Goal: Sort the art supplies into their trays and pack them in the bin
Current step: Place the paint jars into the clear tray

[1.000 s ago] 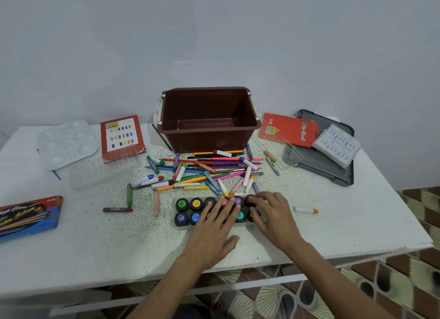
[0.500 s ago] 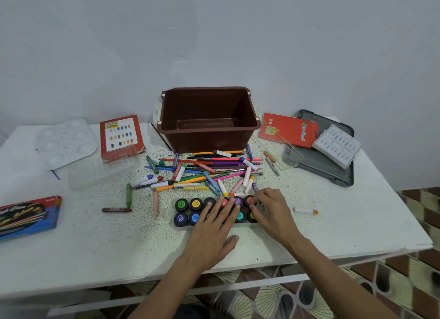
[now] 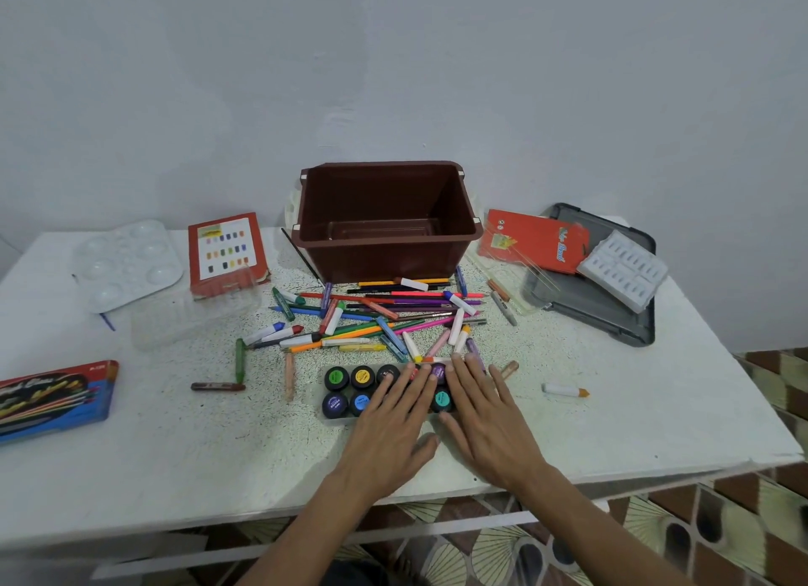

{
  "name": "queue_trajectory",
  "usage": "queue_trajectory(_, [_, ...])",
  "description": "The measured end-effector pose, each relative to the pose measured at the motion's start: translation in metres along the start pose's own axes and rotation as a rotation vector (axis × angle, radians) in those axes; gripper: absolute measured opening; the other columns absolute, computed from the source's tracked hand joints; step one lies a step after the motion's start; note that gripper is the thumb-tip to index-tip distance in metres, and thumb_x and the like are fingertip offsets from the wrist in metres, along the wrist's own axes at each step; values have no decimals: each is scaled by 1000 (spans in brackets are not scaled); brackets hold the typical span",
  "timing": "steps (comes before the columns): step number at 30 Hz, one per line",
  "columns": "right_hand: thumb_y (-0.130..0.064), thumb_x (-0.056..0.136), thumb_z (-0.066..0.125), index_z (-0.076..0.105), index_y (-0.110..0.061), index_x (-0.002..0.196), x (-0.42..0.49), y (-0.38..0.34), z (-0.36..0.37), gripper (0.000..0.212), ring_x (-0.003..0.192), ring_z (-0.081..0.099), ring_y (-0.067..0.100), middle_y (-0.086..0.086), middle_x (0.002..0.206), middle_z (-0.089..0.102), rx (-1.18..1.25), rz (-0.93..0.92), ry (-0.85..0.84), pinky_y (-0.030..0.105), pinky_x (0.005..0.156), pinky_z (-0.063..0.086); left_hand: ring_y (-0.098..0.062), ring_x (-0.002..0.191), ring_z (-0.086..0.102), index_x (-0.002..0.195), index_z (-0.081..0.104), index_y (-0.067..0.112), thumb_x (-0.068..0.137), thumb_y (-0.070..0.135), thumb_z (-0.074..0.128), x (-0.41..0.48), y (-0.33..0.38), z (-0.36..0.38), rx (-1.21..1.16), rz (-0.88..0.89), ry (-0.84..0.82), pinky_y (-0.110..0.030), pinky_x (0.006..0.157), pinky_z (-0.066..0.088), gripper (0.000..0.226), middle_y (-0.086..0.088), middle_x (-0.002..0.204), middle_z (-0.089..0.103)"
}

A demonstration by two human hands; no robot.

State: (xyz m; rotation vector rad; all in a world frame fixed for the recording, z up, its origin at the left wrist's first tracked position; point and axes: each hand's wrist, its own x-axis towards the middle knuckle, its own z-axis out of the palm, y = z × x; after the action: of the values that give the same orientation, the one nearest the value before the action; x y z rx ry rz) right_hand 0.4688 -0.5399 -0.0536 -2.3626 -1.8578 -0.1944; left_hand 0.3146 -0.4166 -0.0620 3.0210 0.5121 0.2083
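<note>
Speckled white table | left hand, right hand flat-fingered on round paint pots

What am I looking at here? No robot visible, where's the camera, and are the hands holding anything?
No robot: a person works with bare hands. The single camera sits on their head, looking forward and down, so you see their own arms. On the white table stand an empty brown bin, a pile of pencils and crayons in front of it, a white palette, a red box and a grey tray. Nearest the person is a set of paint pots. The left hand and right hand lie flat on those pots, fingers straight. Nothing is gripped.
</note>
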Motion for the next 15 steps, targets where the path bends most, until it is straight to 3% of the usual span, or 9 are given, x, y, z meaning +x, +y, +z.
queue_trajectory(4, [-54,105,23,26,-5,154,0,-5,4,69,151,16,26,13,162,21,-5,-24,-22,47,117,22,-28,149,21,153,30,8,97,56,39,0,-7,-3,43,-82,-10,-47,115,18,74,-12,160,27])
queue_trajectory(8, [-59,103,27,20,-6,155,-1,-8,9,75,152,13,25,13,163,17,-12,13,-61,46,117,20,-32,148,22,154,28,12,96,60,37,-4,-13,-4,66,-129,-18,-51,113,19,75,-11,161,23])
queue_trajectory(15, [-58,102,30,29,-4,153,6,-16,4,75,151,18,27,14,161,24,-8,-37,-14,47,117,23,-32,148,22,154,26,8,96,66,31,-12,-20,-9,53,-184,1,-48,117,16,82,-14,160,24])
